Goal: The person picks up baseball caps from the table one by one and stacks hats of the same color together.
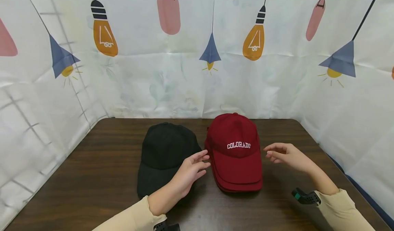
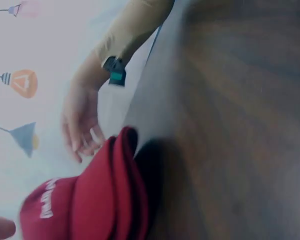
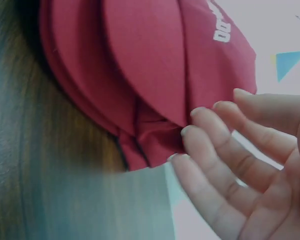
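A stack of red baseball caps (image 1: 237, 169), the top one lettered COLORADO in white, sits right of the table's middle, brims toward me. Close to its left side is my left hand (image 1: 192, 171), fingers loosely spread with nothing in them. My right hand (image 1: 286, 155) hovers just right of the stack, fingers slightly bent and holding nothing. In the right wrist view its fingers (image 3: 215, 165) appear beside the layered brims. A black cap (image 1: 167, 149) lies left of the red stack, partly hidden behind my left hand and forearm.
The caps rest on a dark brown wooden table (image 1: 92, 169). White fabric (image 1: 135, 84) printed with lamps and bulbs hangs behind the table and along both sides. Dark bands with camera mounts (image 1: 306, 196) are on both wrists.
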